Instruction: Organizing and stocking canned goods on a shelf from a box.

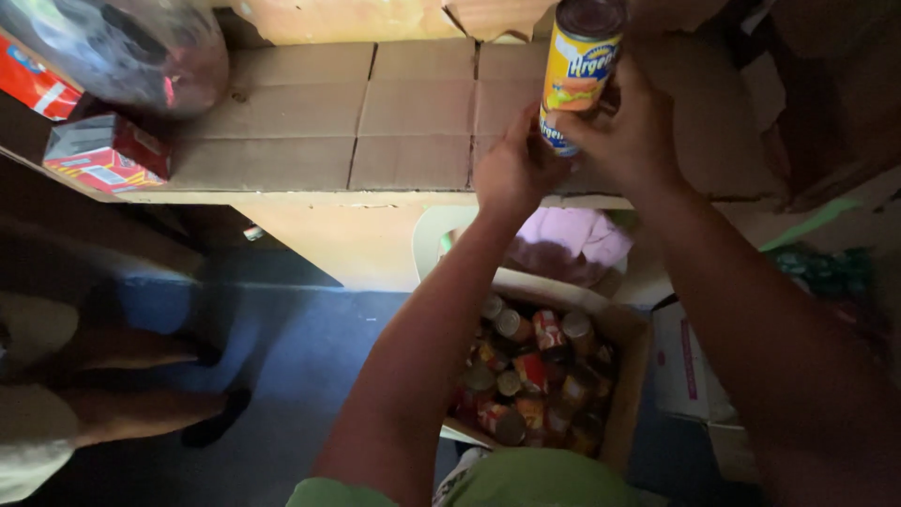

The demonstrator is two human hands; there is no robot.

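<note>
Gripping a yellow can (580, 70) in both hands, left (514, 169), right (627, 131), can's base hidden, box of cans (631, 376) dim

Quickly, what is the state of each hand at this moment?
Left hand: closed on the lower part of the yellow can.
Right hand: closed on the same can from the other side.

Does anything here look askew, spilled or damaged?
Nothing spilled or broken. The cans in the open cardboard box lie jumbled, some tipped sideways. The left hand and right hand hold a yellow can upright over the cardboard-covered shelf.
</note>
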